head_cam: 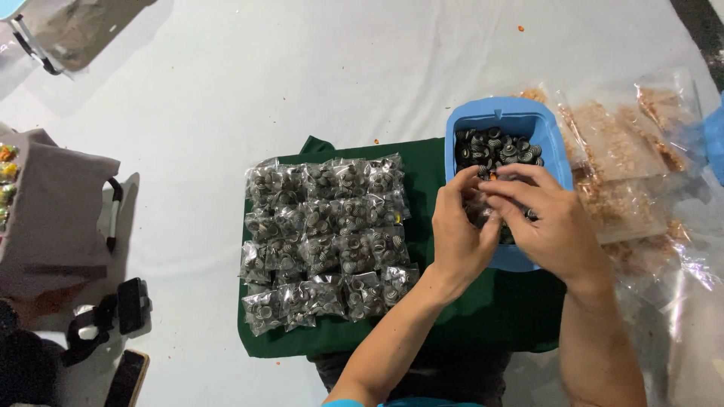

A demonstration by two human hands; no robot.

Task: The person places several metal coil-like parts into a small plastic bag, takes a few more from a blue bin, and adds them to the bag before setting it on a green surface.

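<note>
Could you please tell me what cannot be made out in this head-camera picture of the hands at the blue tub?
- What the left hand and right hand pinch: their fingers hide it.
- Near part of the blue tub of striped beads: covered by both hands.
- Phone: cut by the bottom edge.
- Contents of the clear bags: glare blurs them.

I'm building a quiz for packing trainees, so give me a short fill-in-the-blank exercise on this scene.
1. Both hands, left hand and right hand, work over a ____ plastic tub of striped pieces.
2. The filled clear bags lie in rows on a ____ cloth.
3. The filled bags lie to the ____ of the tub.

Missing words: blue; green; left
</note>
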